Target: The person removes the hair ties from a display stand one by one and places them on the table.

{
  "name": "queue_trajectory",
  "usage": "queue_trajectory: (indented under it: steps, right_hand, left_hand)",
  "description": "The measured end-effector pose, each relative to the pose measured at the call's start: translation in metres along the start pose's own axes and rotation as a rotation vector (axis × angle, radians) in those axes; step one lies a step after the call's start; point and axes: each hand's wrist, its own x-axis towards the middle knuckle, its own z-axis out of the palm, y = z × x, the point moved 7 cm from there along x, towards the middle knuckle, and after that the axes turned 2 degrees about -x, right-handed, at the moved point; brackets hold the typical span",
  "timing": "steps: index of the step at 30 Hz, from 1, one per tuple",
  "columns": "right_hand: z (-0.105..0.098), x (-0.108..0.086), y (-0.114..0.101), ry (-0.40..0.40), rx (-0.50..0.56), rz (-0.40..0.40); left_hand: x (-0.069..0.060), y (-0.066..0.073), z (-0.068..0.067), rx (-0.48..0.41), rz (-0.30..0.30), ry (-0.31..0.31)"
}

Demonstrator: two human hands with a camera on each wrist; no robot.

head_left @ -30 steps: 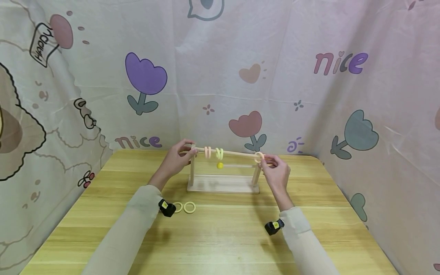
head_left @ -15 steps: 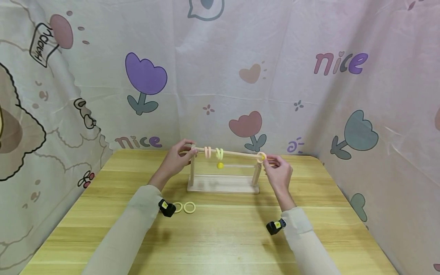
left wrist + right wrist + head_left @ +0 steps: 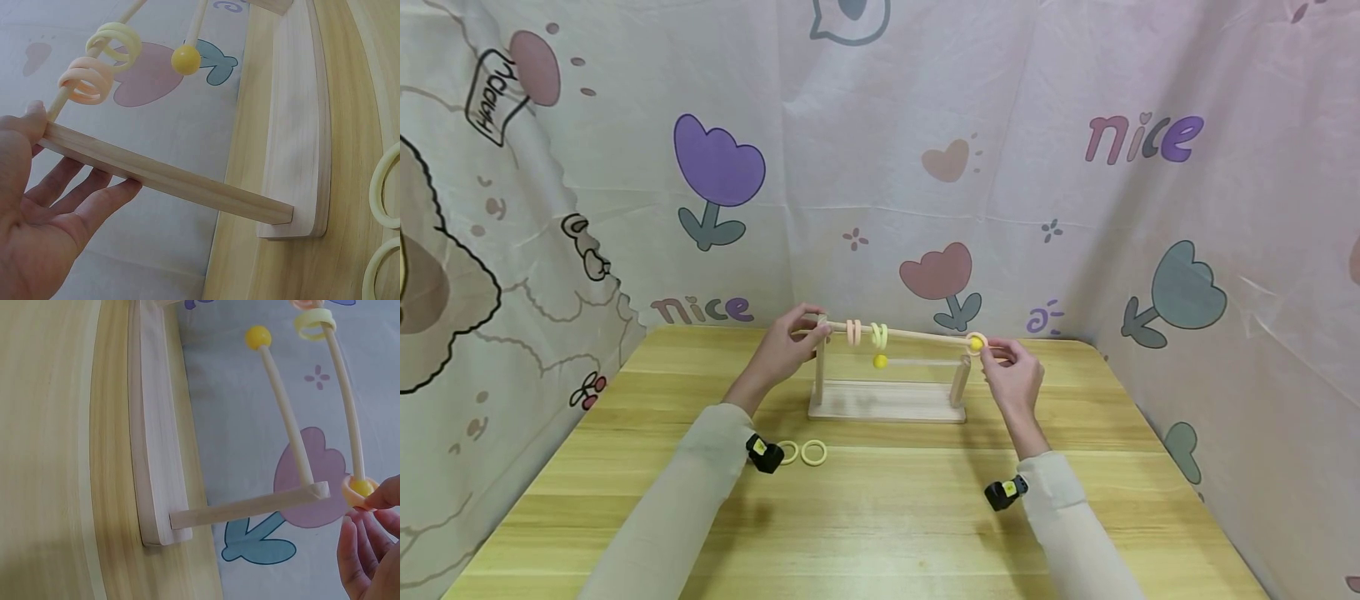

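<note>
On the curtain (image 3: 850, 167), from the left, you can read a tilted word (image 3: 495, 93) that looks like "HAPPY", then a low "nice" (image 3: 702, 311) and a higher "nice" at the right. Your left hand (image 3: 782, 346) is clamped on the top of the left post (image 3: 820, 371). Nearer you, pale rings (image 3: 802, 453) lie flat on the surface (image 3: 887, 517), one partly hidden behind your wrist camera (image 3: 765, 454). Along the upper rod (image 3: 925, 335) hang two peach rings (image 3: 853, 332), then two yellow rings (image 3: 879, 336). Below these, a yellow ball (image 3: 881, 362) tips the lower rod (image 3: 921, 362), over the base (image 3: 887, 402). Just beyond the right post (image 3: 960, 383), your right hand (image 3: 1011, 375) pinches a single peach ring (image 3: 355, 500) at its fingertips; the end ball (image 3: 361, 487) of the upper rod stands in its opening.
</note>
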Motion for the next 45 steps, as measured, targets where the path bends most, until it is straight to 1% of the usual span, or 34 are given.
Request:
queue_trajectory:
  steps: [11,15,23,31,38,45]
  right_hand:
    - [-0.004,0.006,0.006,0.009,-0.025,0.008]
    - [-0.006,0.008,0.012,0.013,-0.029,0.027]
    - [-0.013,0.009,0.02,0.029,-0.044,0.057]
    - [-0.024,0.009,0.027,0.035,-0.065,0.065]
    - [-0.031,0.008,0.031,-0.003,-0.101,0.083]
    - [-0.031,0.006,0.034,-0.084,-0.145,0.116]
  left_hand:
    - [0.0,0.004,0.001,0.012,-0.003,-0.001]
    - [0.0,0.004,0.002,0.008,-0.002,-0.006]
    - [-0.001,0.004,0.002,0.008,-0.002,-0.01]
    - [-0.001,0.004,0.002,0.011,0.003,-0.009]
    - [-0.001,0.005,0.001,0.001,-0.004,-0.009]
    - [-0.002,0.003,0.001,0.011,-0.009,-0.001]
